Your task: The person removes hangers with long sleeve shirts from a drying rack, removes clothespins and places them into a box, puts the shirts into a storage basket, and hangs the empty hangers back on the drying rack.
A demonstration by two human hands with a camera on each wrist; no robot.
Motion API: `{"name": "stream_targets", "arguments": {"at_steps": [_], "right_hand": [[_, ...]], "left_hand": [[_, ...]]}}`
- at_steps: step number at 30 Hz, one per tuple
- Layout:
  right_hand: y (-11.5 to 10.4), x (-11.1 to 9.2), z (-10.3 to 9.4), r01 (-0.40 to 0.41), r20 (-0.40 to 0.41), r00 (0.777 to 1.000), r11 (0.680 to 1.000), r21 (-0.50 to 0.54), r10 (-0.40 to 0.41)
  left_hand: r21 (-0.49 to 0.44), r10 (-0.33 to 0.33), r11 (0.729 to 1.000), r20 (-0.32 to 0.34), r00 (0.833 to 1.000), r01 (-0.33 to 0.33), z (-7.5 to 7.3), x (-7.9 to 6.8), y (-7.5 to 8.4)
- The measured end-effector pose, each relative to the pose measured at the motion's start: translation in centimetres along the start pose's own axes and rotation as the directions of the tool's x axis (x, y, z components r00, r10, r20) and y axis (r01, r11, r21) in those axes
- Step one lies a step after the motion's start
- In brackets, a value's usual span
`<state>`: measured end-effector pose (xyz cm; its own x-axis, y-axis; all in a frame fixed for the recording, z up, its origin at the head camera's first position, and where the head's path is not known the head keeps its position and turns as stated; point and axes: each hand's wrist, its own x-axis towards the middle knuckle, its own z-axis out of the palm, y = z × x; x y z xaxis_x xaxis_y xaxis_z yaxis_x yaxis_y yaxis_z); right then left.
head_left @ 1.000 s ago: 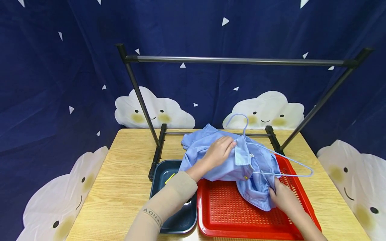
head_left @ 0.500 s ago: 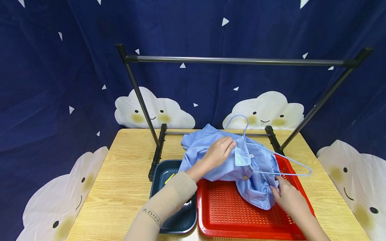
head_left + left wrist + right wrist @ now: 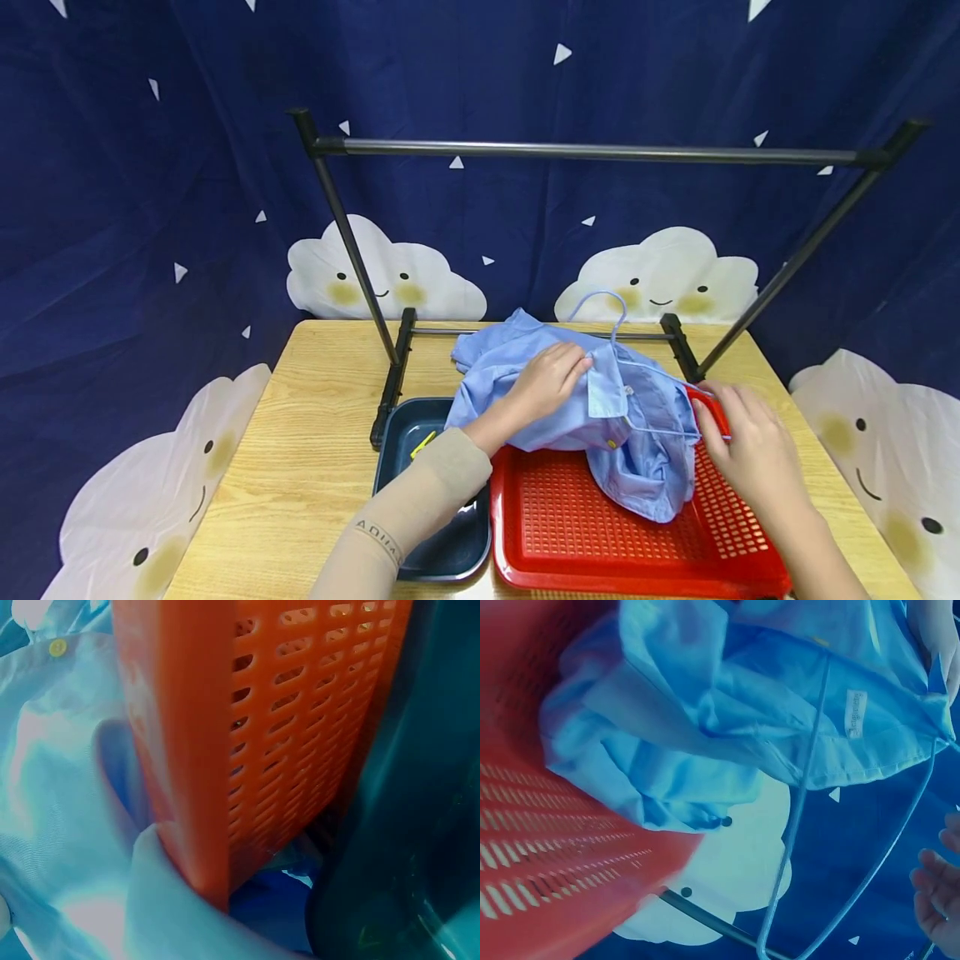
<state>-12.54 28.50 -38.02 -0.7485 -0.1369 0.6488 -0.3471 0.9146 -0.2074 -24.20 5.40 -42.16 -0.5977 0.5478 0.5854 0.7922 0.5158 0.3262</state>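
Observation:
A light blue shirt (image 3: 491,387) lies bunched over the red basket, its collar toward the middle in the head view. My left hand (image 3: 551,379) grips the cloth at the collar. The blue wire hanger (image 3: 623,312) is partly inside the neck, hook upward, with its right end out of the shirt. Over that end is my right hand (image 3: 757,446), thumb and fingers spread apart. In the right wrist view the right fingers (image 3: 934,889) stand beside the hanger wire (image 3: 799,802) with a gap between. The hanger's left part is hidden in the shirt.
The red perforated basket (image 3: 600,581) sits under the shirt on the wooden table (image 3: 322,392). At its left is a dark blue tray (image 3: 480,554) with a yellow item (image 3: 422,444). Behind stands a black rack with a horizontal bar (image 3: 600,151), before a navy curtain.
My right hand has let go of the shirt's lower right side and moved up and right to the hanger's end. The left hand keeps its grip on the collar. The hook has shifted slightly right.

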Motion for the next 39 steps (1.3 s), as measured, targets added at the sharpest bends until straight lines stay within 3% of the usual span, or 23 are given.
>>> {"name": "stream_targets", "arguments": {"at_steps": [10, 28, 34, 39], "right_hand": [[0.7, 1.2, 0.9, 0.070, 0.132, 0.990, 0.993, -0.091, -0.057], [1.3, 0.9, 2.8, 0.150, 0.037, 0.988, 0.987, -0.057, -0.148], [1.5, 0.7, 2.8, 0.121, 0.043, 0.992, 0.992, -0.031, -0.120], [1.6, 0.6, 2.7, 0.151, -0.020, 0.988, 0.988, 0.028, -0.151]], "left_hand": [[0.016, 0.016, 1.000, 0.015, 1.000, -0.016, -0.1, 0.0, 0.3], [0.013, 0.064, 0.998, -0.011, 0.998, -0.063, 0.1, -0.1, 0.5], [0.008, 0.094, 0.996, -0.059, 0.994, -0.094, 0.1, -0.2, 0.4], [0.037, 0.147, 0.989, -0.119, 0.982, -0.143, -0.2, -0.3, 0.2]]}}
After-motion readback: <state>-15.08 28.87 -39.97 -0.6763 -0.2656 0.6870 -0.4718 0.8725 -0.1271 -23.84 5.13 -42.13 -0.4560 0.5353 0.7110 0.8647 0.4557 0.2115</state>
